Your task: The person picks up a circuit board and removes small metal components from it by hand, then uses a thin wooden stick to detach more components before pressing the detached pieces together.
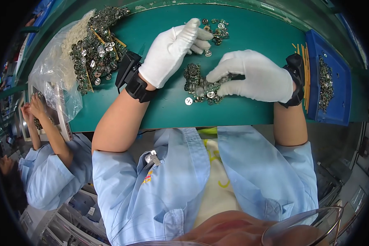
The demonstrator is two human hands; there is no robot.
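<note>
While both hands work over the green worktop [258, 30], head view (only one) gives the foll.

L hand [176, 47]: white glove, approx. half open, fingers bent & pointing away to the R; undersides mostly hidden, so can't tell if anything's held. Single metal disc [208, 53] lies right by the fingertips; small far cluster of discs [221, 32] just beyond.

R hand [252, 76]: white glove, palm down, thumb & forefinger curved w/ a gap betw. them, tips at the R side of the near disc pile [194, 78]. Discs show in & under the gap; can't tell if any are pinched. Pile sits betw. the hands, nearer the body edge than the far cluster. One loose disc [188, 101] just off its near L edge.

Both wrists: black strapped units [140, 88].

L of L hand: big disc heap [98, 51], a few thin sticks mixed in, next to a clear plastic bag [49, 80] w/ cream-coloured contents.

R of R hand: row of tan sticks [305, 74], then blue tray [343, 92] w/ small metal pcs [326, 84].

Far L: co-worker's bare hands [32, 108], raised nr. each other.
</note>
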